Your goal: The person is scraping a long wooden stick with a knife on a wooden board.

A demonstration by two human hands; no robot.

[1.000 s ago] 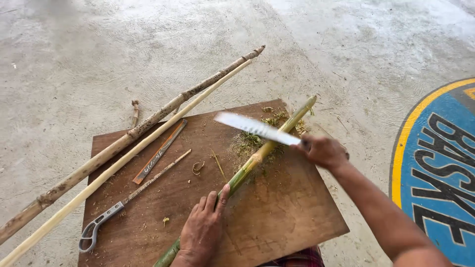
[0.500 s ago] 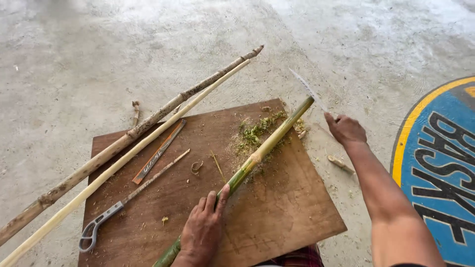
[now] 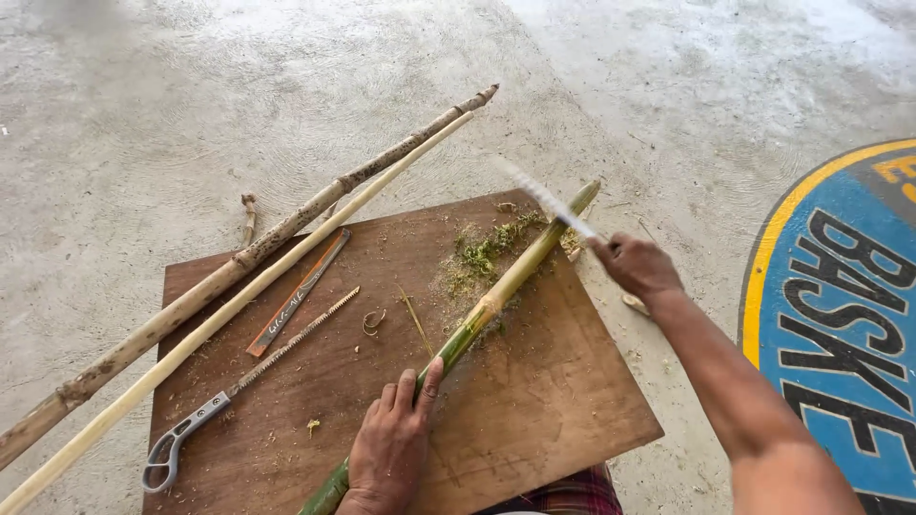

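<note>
A green bamboo stalk (image 3: 496, 296) lies diagonally across a brown wooden board (image 3: 534, 401). My left hand (image 3: 391, 443) presses down on the stalk's lower part. In my right hand (image 3: 634, 267), at the board's right edge, I hold a knife; its blurred light blade (image 3: 549, 200) points up and left over the stalk's top end. Green shavings (image 3: 482, 253) are piled on the board beside the stalk.
Two long poles, one mottled (image 3: 248, 257) and one pale (image 3: 229, 319), rest across the board's left side onto the concrete floor. A grey-handled saw (image 3: 239, 381) and a flat orange-edged strip (image 3: 296, 296) lie on the board. A blue-and-yellow painted floor circle (image 3: 840, 305) is at right.
My right hand swung the knife from across the stalk out to the right, then back toward the stalk's top end. My left hand stayed on the stalk.
</note>
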